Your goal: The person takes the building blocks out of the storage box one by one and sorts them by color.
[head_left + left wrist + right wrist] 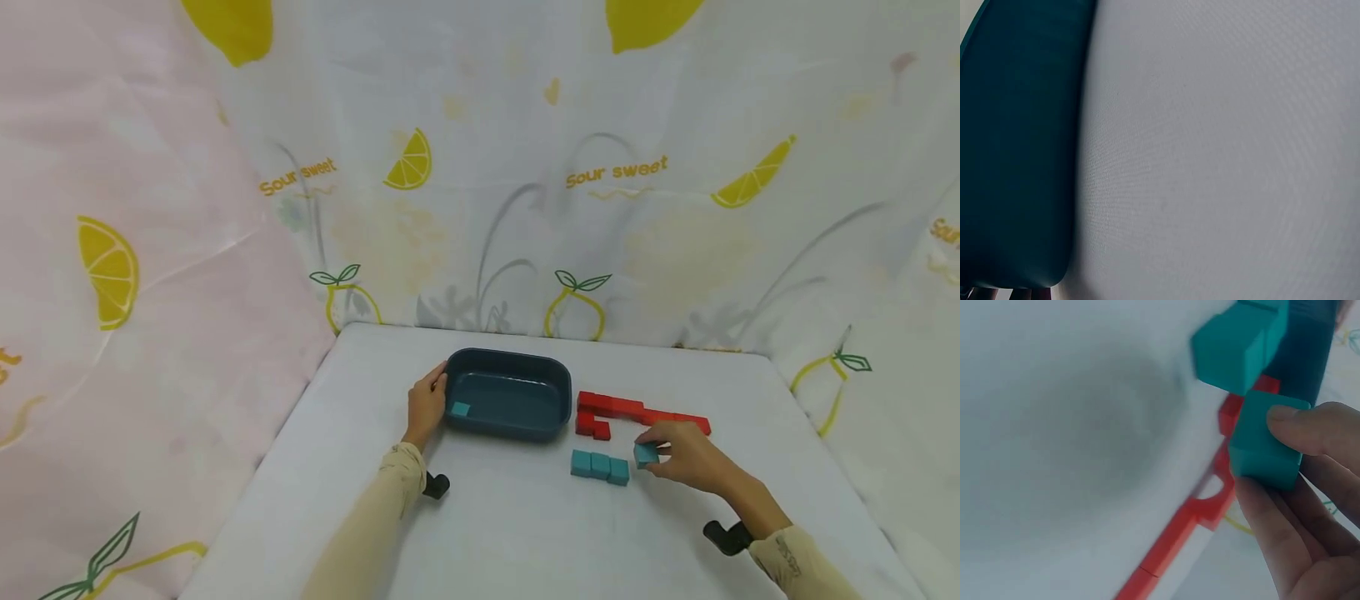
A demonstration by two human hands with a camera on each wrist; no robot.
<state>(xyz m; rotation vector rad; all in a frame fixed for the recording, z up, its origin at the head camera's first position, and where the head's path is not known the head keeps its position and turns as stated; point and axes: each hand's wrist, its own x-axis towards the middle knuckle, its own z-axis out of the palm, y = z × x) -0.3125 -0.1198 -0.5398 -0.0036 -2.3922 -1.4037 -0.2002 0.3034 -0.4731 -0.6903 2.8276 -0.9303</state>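
My right hand (pixel 686 457) pinches a teal cube (pixel 1269 439) between thumb and fingers, just right of a row of teal blocks (pixel 600 467) on the table. In the right wrist view the thumb lies on one face of the cube and the fingertips on another. At the far side, my left hand (pixel 426 407) grips the left end of a dark blue tray (pixel 508 432). The left wrist view shows the long outer wall of that tray (pixel 1019 150), fingers barely visible at its bottom corner. One teal block (pixel 461 409) lies inside the tray, in its near left corner.
Red blocks (pixel 615 407) form a line behind the teal row, right of the tray, with smaller red pieces (pixel 592 425) at its left end. A white cloth covers the table (pixel 510 533). A lemon-print curtain (pixel 480 233) hangs behind the table.
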